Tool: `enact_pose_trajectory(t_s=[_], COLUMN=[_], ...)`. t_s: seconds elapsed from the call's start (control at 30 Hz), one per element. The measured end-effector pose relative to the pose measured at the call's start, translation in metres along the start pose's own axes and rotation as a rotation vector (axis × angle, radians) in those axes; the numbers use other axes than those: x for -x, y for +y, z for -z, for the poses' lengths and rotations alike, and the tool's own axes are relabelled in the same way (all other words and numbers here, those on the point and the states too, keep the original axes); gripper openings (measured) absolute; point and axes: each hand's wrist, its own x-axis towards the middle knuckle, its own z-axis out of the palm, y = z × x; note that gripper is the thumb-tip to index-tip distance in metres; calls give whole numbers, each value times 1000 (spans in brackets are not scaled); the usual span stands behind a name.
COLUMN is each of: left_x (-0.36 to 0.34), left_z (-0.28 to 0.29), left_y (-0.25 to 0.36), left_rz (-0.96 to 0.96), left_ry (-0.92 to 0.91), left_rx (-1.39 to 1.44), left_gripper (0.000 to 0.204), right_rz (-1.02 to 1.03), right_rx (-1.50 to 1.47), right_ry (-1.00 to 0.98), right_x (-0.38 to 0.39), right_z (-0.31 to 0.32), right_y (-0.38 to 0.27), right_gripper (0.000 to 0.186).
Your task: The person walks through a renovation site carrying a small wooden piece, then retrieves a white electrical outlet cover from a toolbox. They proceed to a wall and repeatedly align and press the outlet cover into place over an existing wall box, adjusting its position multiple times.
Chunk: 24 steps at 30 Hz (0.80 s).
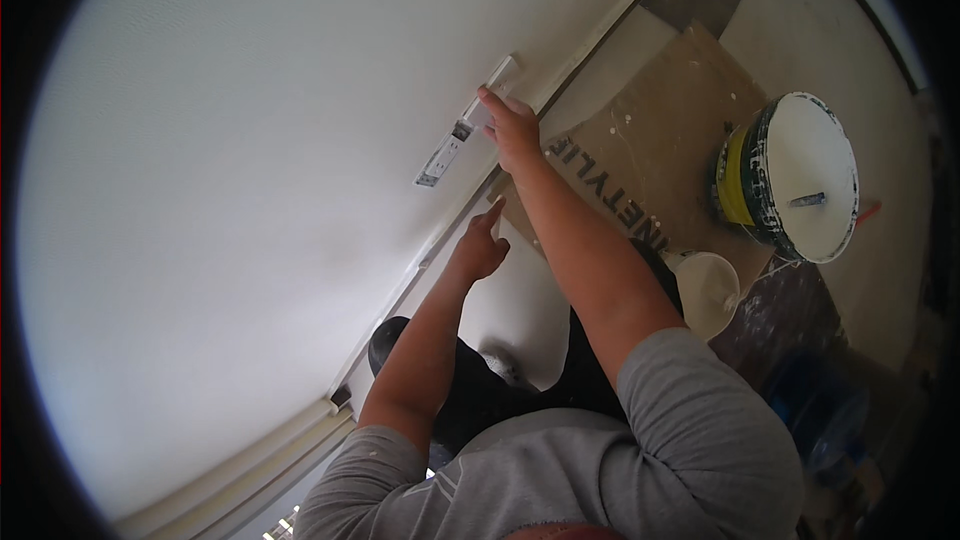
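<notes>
My right hand point(508, 128) is at the upper part of a white socket strip point(435, 165) on the wall, index finger extended over it and other fingers bent; whatever they grip is hard to make out. My left hand point(482, 245) is lower, near the skirting point(420, 265), its index finger stretched out and the others curled, with nothing visible in it. The white wall point(250, 170) fills the left side.
A brown printed sheet point(650, 130) covers floor beside the wall. On the right stand a large paint bucket point(740, 190) with white contents and a tool in it, and a smaller white bucket point(705, 295). Blue plastic point(815, 410) lies lower right. My knees are below my hands.
</notes>
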Motion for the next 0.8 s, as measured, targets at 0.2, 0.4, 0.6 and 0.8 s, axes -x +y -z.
enact_pose_trajectory(t_s=[0.2, 0.4, 0.6, 0.8], left_x=[-1, 0, -8, -17], left_z=[0, 1, -10, -21], left_y=[2, 4, 3, -15], left_rz=[10, 23, 6, 15], left_ry=[-37, -35, -42, -114], left_rx=[11, 3, -14, -100], left_gripper=[80, 78, 73, 79], right_rz=[-1, -10, 78, 123], right_rx=[15, 73, 131, 107], right_ry=[24, 109, 197, 186], right_x=[-2, 5, -8, -7], right_z=[-1, -5, -2, -5], right_y=[1, 0, 19, 19], right_gripper=[65, 94, 89, 80])
